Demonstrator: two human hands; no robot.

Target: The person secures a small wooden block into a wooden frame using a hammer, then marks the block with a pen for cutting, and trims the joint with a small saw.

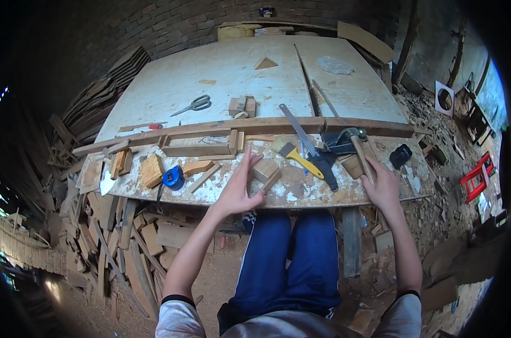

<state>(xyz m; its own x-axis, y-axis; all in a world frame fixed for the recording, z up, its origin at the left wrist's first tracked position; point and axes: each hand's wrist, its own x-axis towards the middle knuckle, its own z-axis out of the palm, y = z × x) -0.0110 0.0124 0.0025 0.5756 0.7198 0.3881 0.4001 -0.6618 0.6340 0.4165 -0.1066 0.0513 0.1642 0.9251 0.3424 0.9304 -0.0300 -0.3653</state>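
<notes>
My left hand [241, 188] rests at the bench's front edge, its fingers apart and thumb against a small wooden block [266, 172] with a thin strip at its side. On the right, my right hand [381, 185] is closed around the wooden handle of a hammer [359, 147], whose dark metal head points away from me. A wood piece [352, 167] lies beside the handle. Between my hands are a yellow-handled brush [295, 155], a dark-handled saw [323, 169] and a metal ruler-like blade [296, 127].
A blue tape measure [173, 178] and wood blocks [152, 170] lie left on the bench [210, 194]. A long wooden bar [267, 125] crosses it. Scissors [195, 105] lie behind the bar. A black object [401, 156] sits right. Scrap wood [131, 253] covers the floor left.
</notes>
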